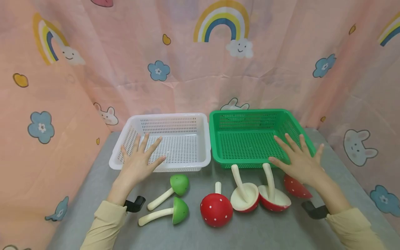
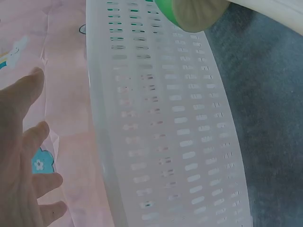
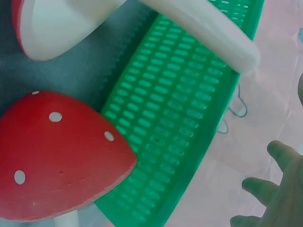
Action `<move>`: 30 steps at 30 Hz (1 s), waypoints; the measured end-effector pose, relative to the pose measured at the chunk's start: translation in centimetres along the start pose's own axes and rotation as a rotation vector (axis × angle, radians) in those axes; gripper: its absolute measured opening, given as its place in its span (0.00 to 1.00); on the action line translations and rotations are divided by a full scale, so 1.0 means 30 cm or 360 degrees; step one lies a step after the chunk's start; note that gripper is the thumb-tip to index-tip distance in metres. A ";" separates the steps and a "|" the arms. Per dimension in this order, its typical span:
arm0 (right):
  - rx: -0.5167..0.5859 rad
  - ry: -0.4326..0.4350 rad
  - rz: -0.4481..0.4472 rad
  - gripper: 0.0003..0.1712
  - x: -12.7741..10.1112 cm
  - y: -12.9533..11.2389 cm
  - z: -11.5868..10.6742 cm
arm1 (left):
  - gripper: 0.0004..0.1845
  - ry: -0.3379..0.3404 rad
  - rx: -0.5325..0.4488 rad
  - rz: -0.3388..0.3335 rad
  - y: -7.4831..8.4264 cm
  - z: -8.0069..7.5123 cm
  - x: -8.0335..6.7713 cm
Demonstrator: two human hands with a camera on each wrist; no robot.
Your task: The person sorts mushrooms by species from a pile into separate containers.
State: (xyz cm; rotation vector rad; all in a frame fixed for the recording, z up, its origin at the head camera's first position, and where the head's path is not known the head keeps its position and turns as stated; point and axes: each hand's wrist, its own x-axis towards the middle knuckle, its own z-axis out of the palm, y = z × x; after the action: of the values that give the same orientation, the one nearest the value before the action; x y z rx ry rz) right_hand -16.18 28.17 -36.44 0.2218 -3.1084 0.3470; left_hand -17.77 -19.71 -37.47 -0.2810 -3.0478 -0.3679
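Note:
My left hand (image 1: 137, 165) hovers with spread fingers over the front left corner of the white basket (image 1: 204, 159), holding nothing. The right hand (image 1: 301, 165), fingers also spread and holding nothing, overlaps the front right part of the green basket (image 1: 223, 161). Between the forearms lie two green toy mushrooms (image 1: 179, 184) with cream stems. Right of them is a red toy mushroom (image 1: 216, 210) with white dots, stem pointing away. Two more red mushrooms (image 1: 247, 198) lean cap-down with stems up. Another red mushroom (image 1: 295, 186) is partly hidden under my right hand.
Both baskets stand side by side at the back of the grey table (image 1: 200, 239). A pink patterned curtain (image 1: 187, 93) hangs behind and along both sides. Black wrist mounts (image 1: 135, 204) stick out from both wrists.

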 end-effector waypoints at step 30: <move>0.0093 0.0209 -0.0268 0.47 -0.119 -0.197 0.014 | 0.35 0.0146 -0.0109 -0.0072 -0.048 0.033 -0.100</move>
State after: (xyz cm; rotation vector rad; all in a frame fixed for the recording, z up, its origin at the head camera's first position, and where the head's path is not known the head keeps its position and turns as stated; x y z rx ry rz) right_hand -11.83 22.88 -35.64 0.4397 -2.9272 0.4296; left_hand -15.12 -21.38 -39.00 -0.1926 -2.9596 -0.4752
